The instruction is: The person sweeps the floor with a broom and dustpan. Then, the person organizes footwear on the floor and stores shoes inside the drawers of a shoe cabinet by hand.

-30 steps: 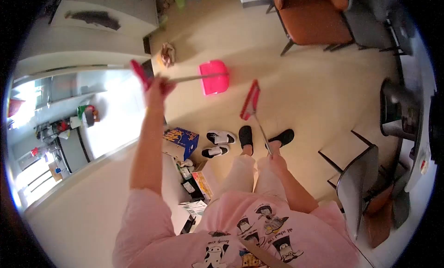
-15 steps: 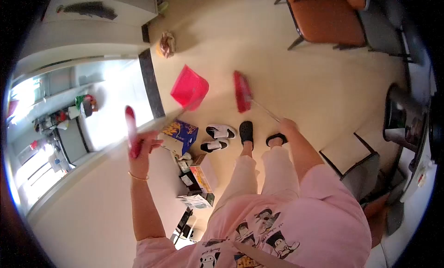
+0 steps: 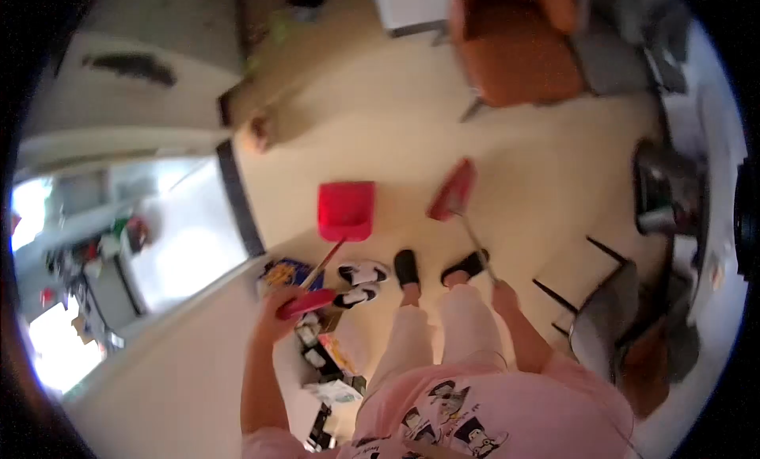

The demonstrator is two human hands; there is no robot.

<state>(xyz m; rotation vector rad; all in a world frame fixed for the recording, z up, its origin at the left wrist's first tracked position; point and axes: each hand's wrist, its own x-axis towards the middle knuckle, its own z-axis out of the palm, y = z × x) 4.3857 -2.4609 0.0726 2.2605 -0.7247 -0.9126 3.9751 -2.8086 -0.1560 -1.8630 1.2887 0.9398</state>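
Note:
A pink dustpan (image 3: pixel 346 211) with a long handle is at the floor left of centre. My left hand (image 3: pixel 279 310) is closed round the upper part of that handle, beside its pink grip end. To the right a red broom head (image 3: pixel 454 191) is tilted on the floor, apart from the dustpan. My right hand (image 3: pixel 504 297) is closed round the broom's thin stick. Black clogs (image 3: pixel 407 266) are on my feet, just below the broom and dustpan heads.
White-and-black shoes (image 3: pixel 363 272) and a blue box (image 3: pixel 291 274) lie left of my feet. An orange chair (image 3: pixel 518 59) stands at the top, a grey chair (image 3: pixel 603 320) at the lower right. A small blurred bag (image 3: pixel 257 134) sits near the doorway.
The dustpan has turned so its handle points down, and my left hand has come lower and closer to the boxes. The broom head has moved right, away from the dustpan. The view has shifted.

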